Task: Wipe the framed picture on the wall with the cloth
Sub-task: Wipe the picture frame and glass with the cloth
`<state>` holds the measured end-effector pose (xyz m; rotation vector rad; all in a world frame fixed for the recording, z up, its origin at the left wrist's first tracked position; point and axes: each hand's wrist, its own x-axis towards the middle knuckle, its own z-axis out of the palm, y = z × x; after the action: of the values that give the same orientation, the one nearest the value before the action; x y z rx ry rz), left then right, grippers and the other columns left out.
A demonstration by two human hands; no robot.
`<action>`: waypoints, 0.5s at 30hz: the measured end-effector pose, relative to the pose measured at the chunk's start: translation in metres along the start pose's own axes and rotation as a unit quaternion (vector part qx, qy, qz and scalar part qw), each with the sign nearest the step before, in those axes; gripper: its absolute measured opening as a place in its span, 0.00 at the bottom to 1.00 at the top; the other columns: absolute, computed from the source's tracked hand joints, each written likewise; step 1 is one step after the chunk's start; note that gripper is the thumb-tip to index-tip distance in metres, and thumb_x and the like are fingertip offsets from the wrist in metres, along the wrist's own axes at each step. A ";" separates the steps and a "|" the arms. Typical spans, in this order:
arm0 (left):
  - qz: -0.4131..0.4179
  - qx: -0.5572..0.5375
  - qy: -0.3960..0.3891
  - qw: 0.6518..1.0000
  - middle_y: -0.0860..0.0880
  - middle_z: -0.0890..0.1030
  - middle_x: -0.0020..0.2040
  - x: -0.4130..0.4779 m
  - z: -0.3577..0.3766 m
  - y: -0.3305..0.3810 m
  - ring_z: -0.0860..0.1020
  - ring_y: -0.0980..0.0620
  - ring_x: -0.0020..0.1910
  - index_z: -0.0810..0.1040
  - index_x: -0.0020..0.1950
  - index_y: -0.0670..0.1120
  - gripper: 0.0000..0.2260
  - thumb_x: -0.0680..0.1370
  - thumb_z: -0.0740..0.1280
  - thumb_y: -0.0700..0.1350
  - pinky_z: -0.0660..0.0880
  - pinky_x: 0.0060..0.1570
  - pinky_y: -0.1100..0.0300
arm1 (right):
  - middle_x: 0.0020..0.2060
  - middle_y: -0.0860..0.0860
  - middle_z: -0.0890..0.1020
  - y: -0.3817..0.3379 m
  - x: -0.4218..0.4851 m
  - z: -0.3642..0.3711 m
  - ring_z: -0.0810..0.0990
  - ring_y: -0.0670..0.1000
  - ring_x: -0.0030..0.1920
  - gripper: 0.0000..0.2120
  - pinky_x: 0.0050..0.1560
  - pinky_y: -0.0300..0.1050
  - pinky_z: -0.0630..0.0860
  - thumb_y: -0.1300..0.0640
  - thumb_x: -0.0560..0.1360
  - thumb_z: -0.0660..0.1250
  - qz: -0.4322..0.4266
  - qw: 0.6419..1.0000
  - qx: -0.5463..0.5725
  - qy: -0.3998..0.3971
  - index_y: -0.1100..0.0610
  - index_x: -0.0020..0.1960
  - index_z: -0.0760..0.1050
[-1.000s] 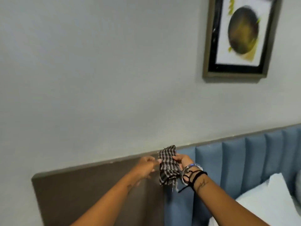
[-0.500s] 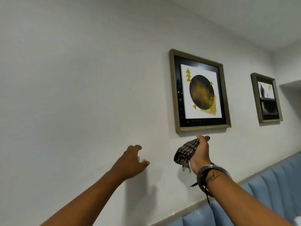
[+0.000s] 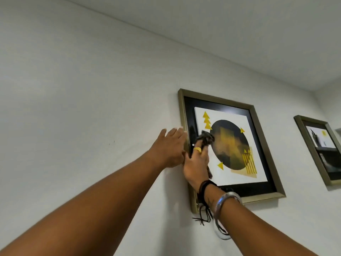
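The framed picture (image 3: pixel 238 145) hangs on the white wall, with a bronze frame, black mat and a dark circle with yellow triangles. My right hand (image 3: pixel 197 163) presses the dark checked cloth (image 3: pixel 206 139) against the glass near the picture's left side; only the cloth's top and a strip below my palm show. My left hand (image 3: pixel 168 148) lies flat with fingers spread on the wall, its fingertips touching the frame's left edge.
A second framed picture (image 3: pixel 321 150) hangs further right on the same wall. The ceiling (image 3: pixel 239 34) slopes overhead, and a side wall meets this one at the far right.
Both hands rose from below the frame. My right hand carried the cloth onto the glass, and my left hand moved right to the frame's left edge. The view tilted upward.
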<state>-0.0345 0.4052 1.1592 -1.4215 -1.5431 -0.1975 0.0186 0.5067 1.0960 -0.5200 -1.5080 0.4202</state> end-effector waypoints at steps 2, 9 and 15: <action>0.009 0.052 -0.005 0.999 0.44 0.48 0.81 0.025 -0.003 -0.003 0.46 0.47 0.80 0.48 0.80 0.43 0.31 0.80 0.57 0.49 0.43 0.77 0.46 | 0.79 0.60 0.45 -0.005 0.012 0.015 0.46 0.64 0.78 0.37 0.77 0.61 0.47 0.42 0.77 0.50 -0.064 0.993 -0.090 -0.033 0.57 0.80 0.44; 0.014 0.123 -0.037 0.992 0.44 0.46 0.81 0.061 -0.008 -0.022 0.44 0.47 0.80 0.46 0.80 0.43 0.30 0.81 0.53 0.48 0.42 0.78 0.47 | 0.79 0.58 0.49 -0.019 0.050 0.013 0.49 0.64 0.77 0.40 0.77 0.57 0.50 0.45 0.76 0.61 -0.076 0.986 -0.147 -0.012 0.57 0.79 0.45; 0.034 0.245 -0.002 0.969 0.44 0.45 0.81 0.054 -0.004 -0.031 0.42 0.47 0.80 0.44 0.80 0.43 0.36 0.78 0.61 0.49 0.41 0.78 0.46 | 0.79 0.56 0.54 -0.004 0.038 0.013 0.51 0.60 0.78 0.43 0.76 0.57 0.57 0.37 0.74 0.60 -0.122 0.980 -0.155 0.024 0.56 0.79 0.49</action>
<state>-0.0487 0.4296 1.2150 -1.0752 -1.4184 0.2182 0.0061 0.5253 1.1292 -0.5742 -1.5765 -0.0209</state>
